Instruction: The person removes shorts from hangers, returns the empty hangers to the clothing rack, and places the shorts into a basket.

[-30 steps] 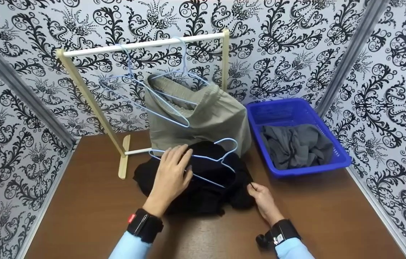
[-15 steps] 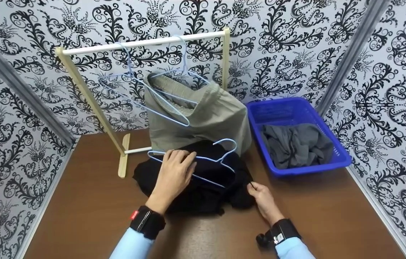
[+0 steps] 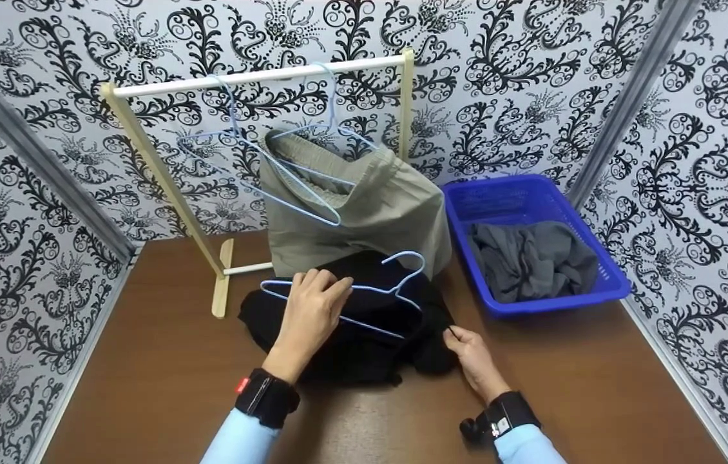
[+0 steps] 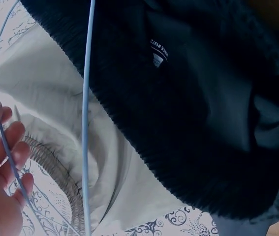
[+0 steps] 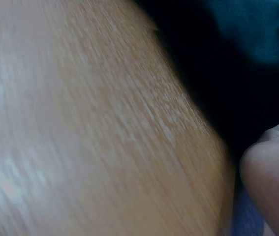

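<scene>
Head view, left grip (image 3: 311, 314): clamped on the loose hanger (image 3: 370, 288), probably to steer its left end.
Right grip (image 3: 473, 359): pinches the rim of the black garment (image 3: 351, 357), seemingly to keep its waist open.
Loose hanger: apparently inside that waist by its right end.
Black garment: lies midway between side edges of the bench (image 3: 171, 361).
Basket (image 3: 557, 305): set at the back right corner, likely for room.

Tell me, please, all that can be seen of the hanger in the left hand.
The hanger is slim and pale blue and looks like coated wire, with an open curved hook and a triangular frame. It is tilted over the black garment, hook toward the right of the head view. The left hand grips its upper side; its right corner is hidden in the garment's opening.
</scene>
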Demonstrator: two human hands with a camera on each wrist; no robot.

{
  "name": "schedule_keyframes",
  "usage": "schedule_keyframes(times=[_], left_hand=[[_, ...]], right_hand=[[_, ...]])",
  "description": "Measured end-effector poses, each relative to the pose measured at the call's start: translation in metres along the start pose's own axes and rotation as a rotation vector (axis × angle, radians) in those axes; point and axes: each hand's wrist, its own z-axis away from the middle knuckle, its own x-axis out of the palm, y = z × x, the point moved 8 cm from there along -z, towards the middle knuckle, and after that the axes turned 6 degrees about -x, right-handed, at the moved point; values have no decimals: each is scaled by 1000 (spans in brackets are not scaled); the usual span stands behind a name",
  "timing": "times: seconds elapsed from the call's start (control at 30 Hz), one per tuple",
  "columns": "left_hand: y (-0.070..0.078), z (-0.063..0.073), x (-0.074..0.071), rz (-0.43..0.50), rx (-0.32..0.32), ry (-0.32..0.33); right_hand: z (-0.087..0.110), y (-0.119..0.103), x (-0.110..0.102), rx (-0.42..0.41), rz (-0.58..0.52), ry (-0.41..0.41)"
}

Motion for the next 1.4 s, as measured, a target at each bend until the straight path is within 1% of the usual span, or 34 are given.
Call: schedule_keyframes(times=[0.13, 0.3, 0.57, 0.9, 1.03, 1.2, 1.4], left_hand=[[0, 2, -1, 44, -4, 11], [-3, 5, 0, 79, -30, 11], [-7, 9, -3, 72, -72, 22], [-10, 9, -12, 80, -103, 45], [-11, 9, -15, 86, -102, 59], [-12, 11, -19, 95, -96, 79], [-15, 9, -26, 101, -104, 98]], right_hand=[[-1, 1, 0, 7, -6, 3], [-1, 2, 0, 3, 9, 6], [-1, 2, 1, 0, -21, 4], [0, 4, -2, 37, -29, 15], [-1, 4, -2, 37, -51, 22], [-2, 5, -2, 24, -46, 22], [-2, 4, -3, 18, -65, 32]])
